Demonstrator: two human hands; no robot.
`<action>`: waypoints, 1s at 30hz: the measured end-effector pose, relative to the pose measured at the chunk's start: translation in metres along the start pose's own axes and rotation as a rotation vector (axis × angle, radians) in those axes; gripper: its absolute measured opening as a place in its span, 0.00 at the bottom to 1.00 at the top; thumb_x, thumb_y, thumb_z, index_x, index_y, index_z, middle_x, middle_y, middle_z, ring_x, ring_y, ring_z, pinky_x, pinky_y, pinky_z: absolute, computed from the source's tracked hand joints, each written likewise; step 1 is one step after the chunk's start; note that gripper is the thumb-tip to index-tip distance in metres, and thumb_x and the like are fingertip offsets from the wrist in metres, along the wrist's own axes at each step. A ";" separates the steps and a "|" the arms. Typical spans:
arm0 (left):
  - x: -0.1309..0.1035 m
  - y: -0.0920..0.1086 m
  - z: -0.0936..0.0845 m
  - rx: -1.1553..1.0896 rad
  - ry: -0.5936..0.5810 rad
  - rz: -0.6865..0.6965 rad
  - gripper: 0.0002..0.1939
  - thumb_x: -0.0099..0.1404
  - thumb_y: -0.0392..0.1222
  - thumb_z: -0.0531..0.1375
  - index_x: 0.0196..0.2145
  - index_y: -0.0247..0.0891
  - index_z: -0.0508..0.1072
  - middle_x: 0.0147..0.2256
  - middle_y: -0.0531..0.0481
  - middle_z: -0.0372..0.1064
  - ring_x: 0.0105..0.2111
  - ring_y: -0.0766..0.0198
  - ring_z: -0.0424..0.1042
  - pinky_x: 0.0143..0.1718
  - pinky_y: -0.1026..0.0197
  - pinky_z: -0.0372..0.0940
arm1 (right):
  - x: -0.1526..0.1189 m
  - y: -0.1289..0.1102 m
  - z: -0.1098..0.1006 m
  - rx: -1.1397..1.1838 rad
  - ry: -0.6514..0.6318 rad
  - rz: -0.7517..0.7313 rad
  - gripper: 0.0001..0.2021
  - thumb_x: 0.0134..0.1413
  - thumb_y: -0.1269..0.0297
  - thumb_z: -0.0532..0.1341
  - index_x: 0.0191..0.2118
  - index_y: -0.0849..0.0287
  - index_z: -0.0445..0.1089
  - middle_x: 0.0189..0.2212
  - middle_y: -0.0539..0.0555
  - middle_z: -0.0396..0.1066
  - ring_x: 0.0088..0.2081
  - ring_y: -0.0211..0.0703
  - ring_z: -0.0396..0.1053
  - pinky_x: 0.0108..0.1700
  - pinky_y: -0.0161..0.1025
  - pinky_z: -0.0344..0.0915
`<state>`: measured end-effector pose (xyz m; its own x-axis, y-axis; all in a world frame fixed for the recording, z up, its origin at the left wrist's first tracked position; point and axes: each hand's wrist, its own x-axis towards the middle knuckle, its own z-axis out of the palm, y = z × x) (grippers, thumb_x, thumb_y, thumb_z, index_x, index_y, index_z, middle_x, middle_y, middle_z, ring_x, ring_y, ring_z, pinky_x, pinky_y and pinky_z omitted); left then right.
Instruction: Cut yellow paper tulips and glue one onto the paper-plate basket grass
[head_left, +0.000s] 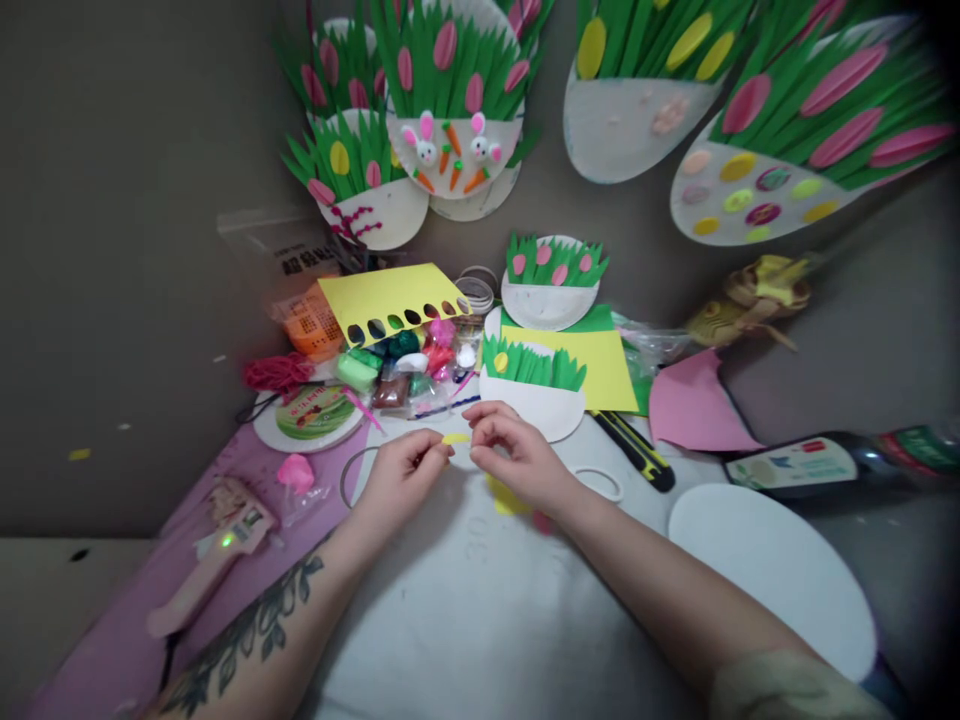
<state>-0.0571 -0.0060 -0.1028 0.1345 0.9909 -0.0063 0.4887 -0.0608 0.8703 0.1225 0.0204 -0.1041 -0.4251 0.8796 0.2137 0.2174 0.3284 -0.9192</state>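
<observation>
My left hand [411, 466] pinches a small yellow paper piece [455, 439] between thumb and fingers. Close by on its right, my right hand [517, 455] has its fingers curled with the tips near the paper; whether they grip it I cannot make out. Just beyond the hands lies a half paper plate [531, 405] with a fringe of green paper grass and one yellow oval on it. Under my right wrist more yellow paper [506, 497] shows in part. A white ring [600, 484], perhaps a tape roll, lies right of that wrist.
A pink glue gun [217, 565] with a lit green light lies at left. Clay packets [397, 370] and a punched yellow sheet [397, 300] are behind. To the right are a box cutter [634, 452], pink paper [697, 405], a bottle [802, 465] and a white oval [772, 570].
</observation>
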 end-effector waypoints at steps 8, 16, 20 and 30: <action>-0.005 0.003 0.001 0.117 -0.055 0.085 0.12 0.63 0.41 0.49 0.25 0.36 0.67 0.25 0.54 0.66 0.27 0.67 0.64 0.30 0.67 0.57 | 0.002 0.005 0.002 0.047 -0.058 0.096 0.03 0.47 0.71 0.57 0.25 0.59 0.62 0.45 0.56 0.63 0.46 0.42 0.63 0.43 0.37 0.60; -0.006 0.004 0.002 0.110 -0.085 0.091 0.13 0.64 0.42 0.48 0.26 0.37 0.67 0.26 0.53 0.66 0.29 0.66 0.65 0.31 0.66 0.57 | 0.003 0.010 0.003 0.038 -0.034 0.102 0.03 0.47 0.71 0.57 0.26 0.59 0.62 0.42 0.55 0.64 0.44 0.41 0.63 0.38 0.35 0.60; -0.006 0.003 0.003 0.106 -0.097 0.087 0.13 0.63 0.41 0.48 0.27 0.37 0.68 0.27 0.52 0.68 0.29 0.66 0.65 0.31 0.66 0.58 | 0.003 0.013 0.005 0.080 -0.024 0.137 0.03 0.46 0.69 0.57 0.26 0.59 0.62 0.40 0.54 0.65 0.42 0.40 0.64 0.37 0.35 0.60; -0.006 0.004 0.005 0.106 -0.113 0.079 0.14 0.64 0.44 0.49 0.29 0.36 0.70 0.28 0.51 0.68 0.30 0.65 0.66 0.32 0.65 0.58 | 0.003 0.010 0.007 0.425 0.000 0.360 0.04 0.39 0.70 0.60 0.23 0.60 0.62 0.24 0.48 0.66 0.25 0.33 0.61 0.28 0.32 0.56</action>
<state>-0.0521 -0.0124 -0.1020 0.2693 0.9631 -0.0004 0.5604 -0.1563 0.8133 0.1169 0.0238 -0.1151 -0.3896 0.9105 -0.1388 -0.0243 -0.1608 -0.9867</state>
